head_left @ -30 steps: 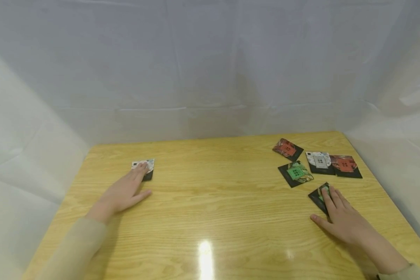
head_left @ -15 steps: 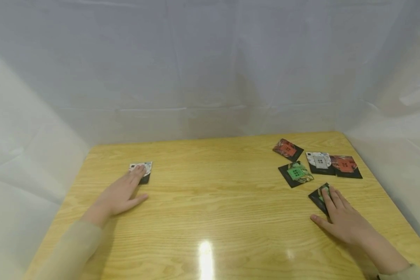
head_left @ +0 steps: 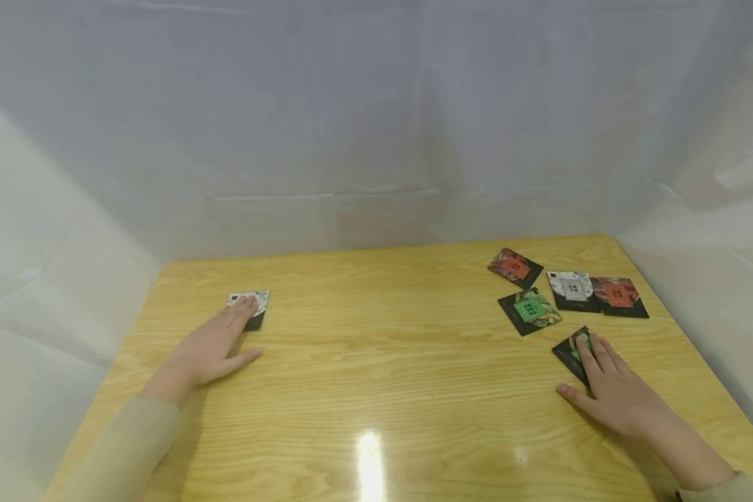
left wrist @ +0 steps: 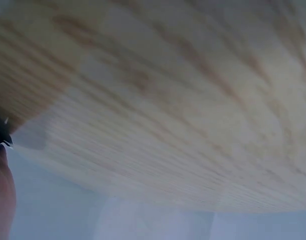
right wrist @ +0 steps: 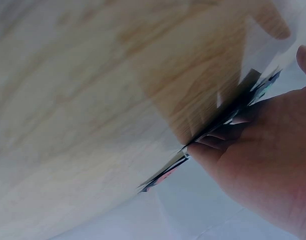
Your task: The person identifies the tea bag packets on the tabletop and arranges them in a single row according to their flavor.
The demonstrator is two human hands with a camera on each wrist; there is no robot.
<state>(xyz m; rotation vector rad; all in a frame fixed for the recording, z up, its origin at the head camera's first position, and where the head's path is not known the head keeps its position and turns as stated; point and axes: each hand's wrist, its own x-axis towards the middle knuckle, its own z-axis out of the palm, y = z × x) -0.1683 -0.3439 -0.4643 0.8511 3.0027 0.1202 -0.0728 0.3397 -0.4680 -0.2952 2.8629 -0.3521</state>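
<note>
Left hand [head_left: 208, 345] flat on table [head_left: 376, 390] near left edge, fingers straight, fingertips pressing white-patterned packet [head_left: 251, 305], likely pinning it so it slides flat over wood

Right hand [head_left: 609, 387] near right edge, fingers extended and relaxed, resting on green-and-black packet [head_left: 571, 351], thumb spread to side, same flat press

Toward far right corner: green packet [head_left: 530, 311], red packet [head_left: 514, 267], grey packet [head_left: 573, 290] touching second red packet [head_left: 620, 296]

Wide bare wood between hands, nothing blocking

White sheeting [head_left: 376, 125] behind far edge
</note>
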